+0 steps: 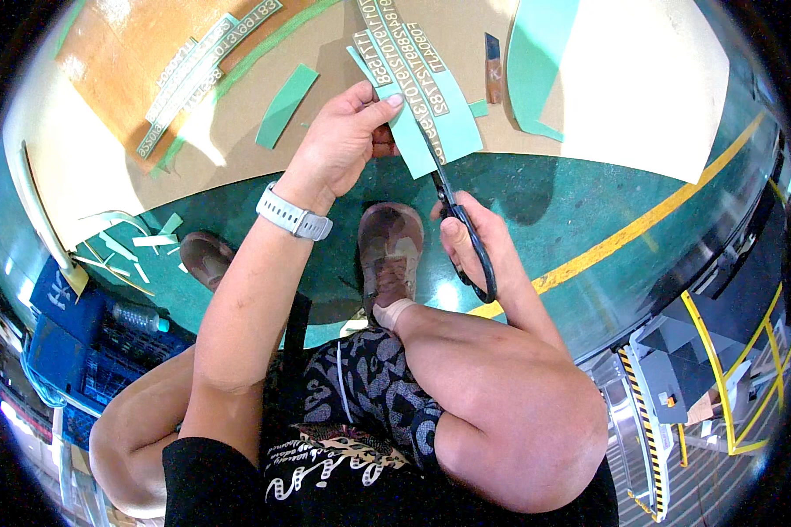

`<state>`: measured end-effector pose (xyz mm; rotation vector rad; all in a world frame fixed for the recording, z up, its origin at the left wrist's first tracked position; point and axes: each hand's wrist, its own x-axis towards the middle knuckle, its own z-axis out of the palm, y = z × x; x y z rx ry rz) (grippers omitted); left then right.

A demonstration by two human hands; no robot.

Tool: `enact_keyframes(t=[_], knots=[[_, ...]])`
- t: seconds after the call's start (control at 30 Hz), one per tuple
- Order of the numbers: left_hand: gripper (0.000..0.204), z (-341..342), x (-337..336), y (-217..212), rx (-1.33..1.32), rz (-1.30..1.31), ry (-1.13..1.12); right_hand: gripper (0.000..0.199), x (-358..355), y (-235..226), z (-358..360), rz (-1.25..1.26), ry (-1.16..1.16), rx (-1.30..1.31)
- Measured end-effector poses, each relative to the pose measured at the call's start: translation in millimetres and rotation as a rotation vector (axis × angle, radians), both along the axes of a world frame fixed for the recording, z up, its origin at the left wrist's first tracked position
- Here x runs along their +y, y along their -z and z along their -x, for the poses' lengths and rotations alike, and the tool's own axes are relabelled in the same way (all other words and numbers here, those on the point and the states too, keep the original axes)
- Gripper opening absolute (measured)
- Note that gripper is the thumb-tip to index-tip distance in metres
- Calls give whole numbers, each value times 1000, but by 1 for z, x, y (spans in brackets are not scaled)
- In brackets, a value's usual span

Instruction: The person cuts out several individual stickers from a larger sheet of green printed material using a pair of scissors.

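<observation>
My left hand (351,132) pinches the left edge of a green stencil sheet (461,132) with rows of cut-out characters, its thumb on top. Black-handled scissors (476,241) are in my right hand (488,237), whose fingers wrap round the handles. The blades reach up into the sheet from its near edge, between two character rows. A strip on the sheet's left side lies under my left thumb. How far the blades are apart is hard to make out.
A brown board (228,167) lies ahead, bearing an orange-brown panel (105,70), stencil strips (211,61), a green piece (287,105) and a dark utility blade-like strip (493,70). Green scraps (154,241) litter the floor at left, near a blue crate (132,351). Yellow rails (721,369) stand at right.
</observation>
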<state>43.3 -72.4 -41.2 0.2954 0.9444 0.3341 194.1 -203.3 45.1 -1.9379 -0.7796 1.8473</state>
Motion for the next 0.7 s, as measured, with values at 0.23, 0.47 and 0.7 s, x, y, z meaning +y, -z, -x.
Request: enact_keyframes(t=[0.23, 0.47, 0.7], knots=[[20, -1, -1, 1, 39, -1, 9, 41, -2, 3, 1, 22, -3, -67], [20, 1, -1, 1, 26, 12, 10, 38, -3, 6, 1, -21, -50, -83], [21, -1, -1, -3, 6, -6, 17, 40, 2, 2, 1, 12, -31, -43]])
